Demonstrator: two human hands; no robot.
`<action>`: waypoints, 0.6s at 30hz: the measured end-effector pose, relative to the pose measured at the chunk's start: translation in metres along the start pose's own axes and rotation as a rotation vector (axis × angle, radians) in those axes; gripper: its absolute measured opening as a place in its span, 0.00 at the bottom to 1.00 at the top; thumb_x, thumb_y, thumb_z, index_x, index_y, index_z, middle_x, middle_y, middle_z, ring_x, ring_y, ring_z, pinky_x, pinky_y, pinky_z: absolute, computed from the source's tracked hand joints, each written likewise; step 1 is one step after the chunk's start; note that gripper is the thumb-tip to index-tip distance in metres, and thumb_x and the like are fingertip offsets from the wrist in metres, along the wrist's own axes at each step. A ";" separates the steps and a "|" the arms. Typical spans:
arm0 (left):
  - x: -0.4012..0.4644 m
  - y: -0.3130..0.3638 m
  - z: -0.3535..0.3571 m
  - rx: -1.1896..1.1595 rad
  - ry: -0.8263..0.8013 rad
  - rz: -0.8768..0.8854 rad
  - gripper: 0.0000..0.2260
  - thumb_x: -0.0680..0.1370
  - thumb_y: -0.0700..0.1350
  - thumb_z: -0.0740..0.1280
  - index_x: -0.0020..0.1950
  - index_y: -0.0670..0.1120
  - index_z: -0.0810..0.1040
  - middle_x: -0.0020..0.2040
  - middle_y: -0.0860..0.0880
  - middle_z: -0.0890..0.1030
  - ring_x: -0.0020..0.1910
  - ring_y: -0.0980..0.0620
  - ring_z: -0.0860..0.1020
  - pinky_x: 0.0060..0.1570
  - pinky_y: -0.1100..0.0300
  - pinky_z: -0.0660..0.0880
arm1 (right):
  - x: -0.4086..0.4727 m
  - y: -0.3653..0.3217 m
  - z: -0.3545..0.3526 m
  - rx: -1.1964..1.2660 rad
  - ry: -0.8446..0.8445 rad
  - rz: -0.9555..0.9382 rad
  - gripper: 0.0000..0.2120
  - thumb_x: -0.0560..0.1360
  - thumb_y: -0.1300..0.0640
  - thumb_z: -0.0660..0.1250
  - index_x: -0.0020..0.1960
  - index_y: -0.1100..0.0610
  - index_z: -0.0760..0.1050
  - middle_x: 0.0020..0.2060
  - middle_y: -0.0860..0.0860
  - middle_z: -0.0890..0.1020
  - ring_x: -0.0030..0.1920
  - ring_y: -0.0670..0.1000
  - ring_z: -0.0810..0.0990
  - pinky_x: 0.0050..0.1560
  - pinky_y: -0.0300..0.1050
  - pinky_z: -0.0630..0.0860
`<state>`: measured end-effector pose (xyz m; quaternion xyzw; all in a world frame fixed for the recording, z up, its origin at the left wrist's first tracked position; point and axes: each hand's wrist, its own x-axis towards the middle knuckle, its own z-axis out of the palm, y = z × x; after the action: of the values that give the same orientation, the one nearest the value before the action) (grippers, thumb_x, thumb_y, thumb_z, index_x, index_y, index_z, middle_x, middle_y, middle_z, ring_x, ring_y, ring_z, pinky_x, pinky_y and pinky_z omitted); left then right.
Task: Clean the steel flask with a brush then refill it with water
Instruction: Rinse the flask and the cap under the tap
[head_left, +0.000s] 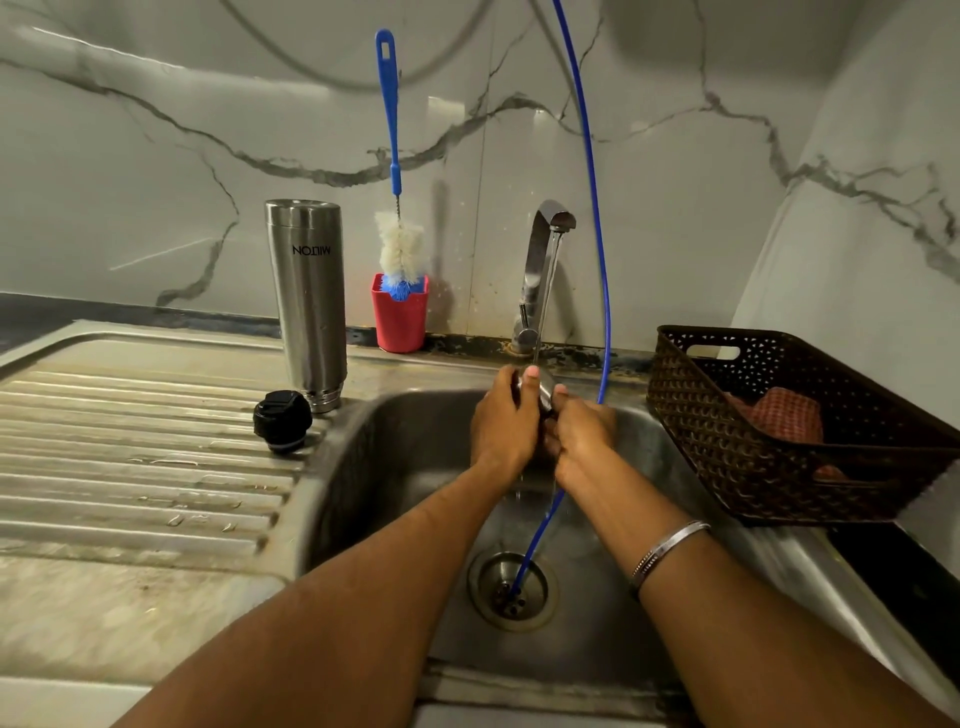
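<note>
The steel flask (307, 301) stands upside down on the drainboard at the sink's back left corner. Its black stopper (282, 420) lies just in front of it. A blue-handled bottle brush (396, 228) stands bristles-down in a red cup (399, 319) against the wall. Over the basin, my left hand (505, 421) and my right hand (581, 441) together grip a small steel cap (541, 387) under the running tap (545, 270). Water streams onto the cap, which the fingers mostly hide.
The steel sink (395, 467) has a drain (511, 590) with a thin blue hose (597, 260) hanging down into it. A dark woven basket (769, 431) holding a red cloth sits at the right. The ribbed drainboard (140, 457) is wet.
</note>
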<state>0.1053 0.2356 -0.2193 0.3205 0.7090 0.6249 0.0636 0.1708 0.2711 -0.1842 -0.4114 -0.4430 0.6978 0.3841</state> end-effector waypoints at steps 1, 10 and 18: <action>-0.001 0.000 -0.002 -0.024 -0.002 -0.022 0.15 0.85 0.58 0.56 0.64 0.53 0.76 0.54 0.54 0.81 0.50 0.59 0.80 0.55 0.57 0.79 | 0.002 -0.001 -0.002 -0.093 -0.014 -0.087 0.05 0.82 0.56 0.66 0.54 0.56 0.80 0.42 0.51 0.83 0.41 0.48 0.84 0.39 0.41 0.81; -0.002 0.017 -0.017 -0.679 -0.104 -0.692 0.15 0.85 0.49 0.58 0.49 0.44 0.81 0.38 0.46 0.83 0.34 0.51 0.80 0.34 0.58 0.78 | 0.005 0.002 -0.023 -1.264 -0.231 -0.989 0.10 0.83 0.51 0.64 0.59 0.47 0.82 0.49 0.50 0.85 0.49 0.50 0.82 0.47 0.44 0.76; 0.000 0.024 -0.021 -0.848 -0.234 -0.814 0.18 0.85 0.51 0.59 0.66 0.40 0.76 0.48 0.37 0.83 0.38 0.44 0.83 0.35 0.56 0.82 | 0.021 -0.014 -0.018 -0.623 0.136 -1.144 0.11 0.82 0.49 0.63 0.50 0.50 0.83 0.41 0.45 0.86 0.40 0.46 0.83 0.40 0.46 0.81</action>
<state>0.1034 0.2183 -0.1928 0.0365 0.4518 0.7392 0.4980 0.1820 0.3001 -0.1810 -0.2461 -0.7480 0.1948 0.5848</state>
